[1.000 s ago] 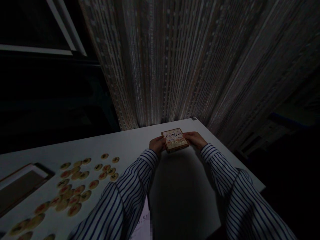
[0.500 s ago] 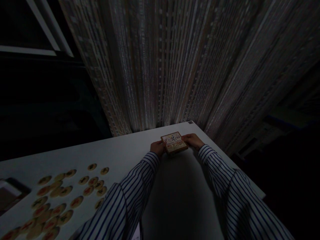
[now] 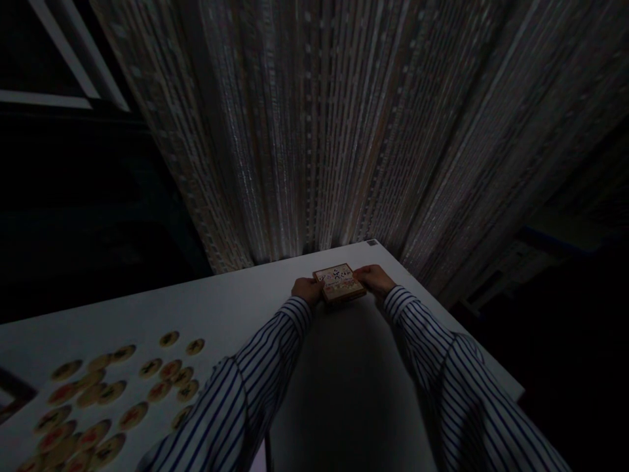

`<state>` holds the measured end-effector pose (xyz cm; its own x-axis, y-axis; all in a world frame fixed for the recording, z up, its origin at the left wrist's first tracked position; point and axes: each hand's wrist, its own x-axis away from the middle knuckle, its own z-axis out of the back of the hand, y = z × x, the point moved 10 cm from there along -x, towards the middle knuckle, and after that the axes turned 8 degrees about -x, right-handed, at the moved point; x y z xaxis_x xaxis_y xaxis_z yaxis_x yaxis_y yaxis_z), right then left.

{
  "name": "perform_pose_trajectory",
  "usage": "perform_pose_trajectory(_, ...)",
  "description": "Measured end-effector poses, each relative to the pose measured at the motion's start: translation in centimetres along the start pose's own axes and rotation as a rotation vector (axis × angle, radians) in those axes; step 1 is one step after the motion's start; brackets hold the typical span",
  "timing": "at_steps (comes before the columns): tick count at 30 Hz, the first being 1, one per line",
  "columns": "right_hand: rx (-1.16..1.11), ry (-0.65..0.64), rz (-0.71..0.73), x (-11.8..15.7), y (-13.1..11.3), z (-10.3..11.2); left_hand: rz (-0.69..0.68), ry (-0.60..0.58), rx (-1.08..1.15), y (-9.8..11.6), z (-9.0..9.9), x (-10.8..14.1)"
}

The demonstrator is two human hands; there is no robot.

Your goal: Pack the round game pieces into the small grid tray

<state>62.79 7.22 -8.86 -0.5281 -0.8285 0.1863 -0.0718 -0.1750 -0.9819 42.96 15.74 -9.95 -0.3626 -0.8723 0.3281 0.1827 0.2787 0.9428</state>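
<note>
A small flat box [image 3: 340, 282] with printed characters and a flowery picture on its lid is held between both hands over the far part of the white table. My left hand [image 3: 308, 290] grips its left edge, thumb on top. At its right edge my right hand [image 3: 376, 278] is closed on the box too. Several round wooden pieces [image 3: 133, 415] with red or dark characters lie scattered at the lower left, some overlapping, well away from both hands.
The white table [image 3: 221, 305] has its far edge against a striped curtain [image 3: 319, 131]. A dark-edged object [image 3: 14, 393] lies at the far left edge. Part of a pale, bright object [image 3: 259, 459] shows below my left sleeve. A small dark square marks the far right corner.
The view has shifted slightly, so the round pieces appear further left and lower. The box tilts a little flatter, still held in both hands.
</note>
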Motion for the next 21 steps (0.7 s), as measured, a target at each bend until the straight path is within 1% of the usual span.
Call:
perform_pose_trajectory(4, 0.042, 0.006, 0.009, 0.1, -0.3, 0.0, -0.026, 0.082, -0.268, 1.3, 1.1, 0.3)
perform_pose_trajectory(8, 0.118, 0.011, 0.028, 0.1, -0.6, -0.1, -0.130, 0.121, -0.404, 2.9, 1.3, 1.4)
perform_pose_trajectory(11, 0.212, 0.015, 0.048, 0.1, -0.6, -0.1, -0.303, 0.079, -0.451, 4.0, 0.3, 2.6)
perform_pose_trajectory(13, 0.291, 0.026, 0.067, 0.0, -0.8, -0.1, -0.462, 0.008, -0.545, 4.6, -1.1, 3.5)
perform_pose_trajectory(15, 0.381, 0.044, 0.093, 0.0, -1.1, 0.0, -0.564, -0.032, -0.650, 4.8, -2.0, 4.1)
perform_pose_trajectory(21, 0.648, 0.080, 0.203, 1.1, -3.2, -0.1, -0.665, -0.012, -1.036, 4.5, -3.3, 4.3)
